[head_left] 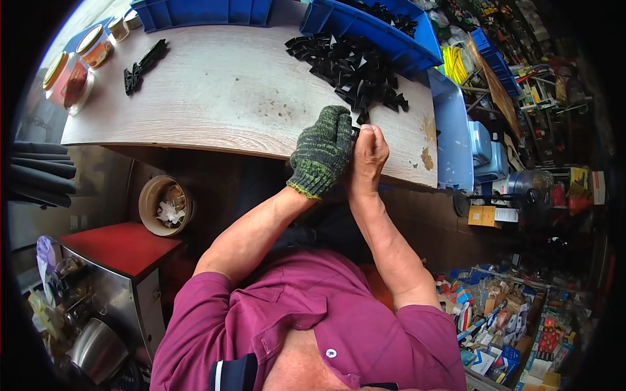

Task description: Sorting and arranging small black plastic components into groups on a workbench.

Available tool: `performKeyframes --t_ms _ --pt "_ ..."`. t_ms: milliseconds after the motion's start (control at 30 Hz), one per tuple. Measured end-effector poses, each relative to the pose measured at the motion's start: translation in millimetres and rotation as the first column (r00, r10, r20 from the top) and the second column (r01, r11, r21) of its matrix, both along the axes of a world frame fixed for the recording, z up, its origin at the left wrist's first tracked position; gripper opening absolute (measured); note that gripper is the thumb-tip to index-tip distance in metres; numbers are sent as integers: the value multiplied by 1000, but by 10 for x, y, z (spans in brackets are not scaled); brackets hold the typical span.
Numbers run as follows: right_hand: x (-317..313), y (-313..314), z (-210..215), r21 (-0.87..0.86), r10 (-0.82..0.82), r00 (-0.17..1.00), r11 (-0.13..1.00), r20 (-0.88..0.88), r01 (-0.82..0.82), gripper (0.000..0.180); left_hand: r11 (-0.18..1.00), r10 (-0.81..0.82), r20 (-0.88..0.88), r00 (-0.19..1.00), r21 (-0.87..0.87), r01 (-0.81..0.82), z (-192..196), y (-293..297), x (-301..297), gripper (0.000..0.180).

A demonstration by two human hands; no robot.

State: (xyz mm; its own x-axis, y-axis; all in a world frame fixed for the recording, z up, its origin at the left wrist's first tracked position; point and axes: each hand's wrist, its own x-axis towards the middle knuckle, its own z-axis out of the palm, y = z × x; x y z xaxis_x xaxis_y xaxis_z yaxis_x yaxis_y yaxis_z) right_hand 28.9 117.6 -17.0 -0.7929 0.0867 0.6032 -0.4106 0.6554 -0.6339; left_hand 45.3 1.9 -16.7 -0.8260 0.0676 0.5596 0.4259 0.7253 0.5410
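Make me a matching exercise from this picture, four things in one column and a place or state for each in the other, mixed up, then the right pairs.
Things:
1. Left hand
2. Right hand
3. Heap of black parts
4. Round bin

Places and states:
A. Holds crumpled white scraps
B. On the tabletop, by a blue crate
C. Bare
D. In a green-and-black knit glove

Right pairs: 1-D, 2-C, 3-B, 4-A
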Motion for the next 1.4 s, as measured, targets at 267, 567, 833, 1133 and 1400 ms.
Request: performKeyframes --t_ms 267,567,833,1133,1400 --pt "117 -135 282 -640 227 940 768 255 -12 27 814 -178 24 984 566 133 63 -67 10 28" --pt "-485 825 838 -845 -196 939 411 283 341 27 582 -380 225 897 812 43 145 -108 100 32" --pt "-363 584 542 -535 113 746 766 656 356 35 732 -296 241 924 679 57 82 -94 86 32" --pt "-517 148 567 62 -190 625 973 757 221 34 823 -184 86 979 558 106 105 -120 99 29" --pt "-402 524 411 -467 205 671 852 713 236 24 900 -185 86 979 415 134 19 26 -110 43"
